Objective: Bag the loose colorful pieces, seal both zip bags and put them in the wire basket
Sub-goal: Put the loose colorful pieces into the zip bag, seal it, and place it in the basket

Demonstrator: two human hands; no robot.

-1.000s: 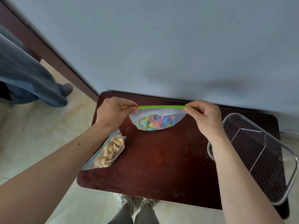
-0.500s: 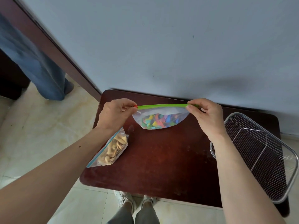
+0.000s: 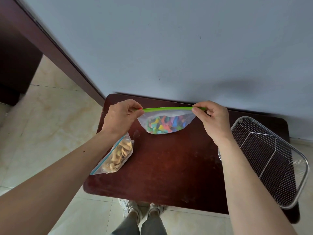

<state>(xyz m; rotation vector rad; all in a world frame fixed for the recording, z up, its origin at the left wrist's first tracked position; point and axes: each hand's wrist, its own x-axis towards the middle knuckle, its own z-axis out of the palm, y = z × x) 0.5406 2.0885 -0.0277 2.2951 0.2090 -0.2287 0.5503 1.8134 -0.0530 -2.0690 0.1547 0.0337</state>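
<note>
A clear zip bag with a green zip strip (image 3: 166,123) hangs above the dark wooden table (image 3: 169,167), filled with colorful pieces. My left hand (image 3: 120,118) pinches the left end of the strip and my right hand (image 3: 211,119) pinches the right end, holding the strip taut and level. A second zip bag with a blue strip (image 3: 116,154), holding tan pieces, lies on the table's left edge under my left forearm. The wire basket (image 3: 269,160) sits on the table's right end with nothing in it.
A pale blue wall runs right behind the table. Tiled floor lies to the left and in front, where my feet show below the table's near edge. A dark wooden door frame slants at the upper left.
The view has shifted slightly and the bag sits a little higher. A person in blue trousers at the left has gone out of view. Both hands keep their hold on the strip.
</note>
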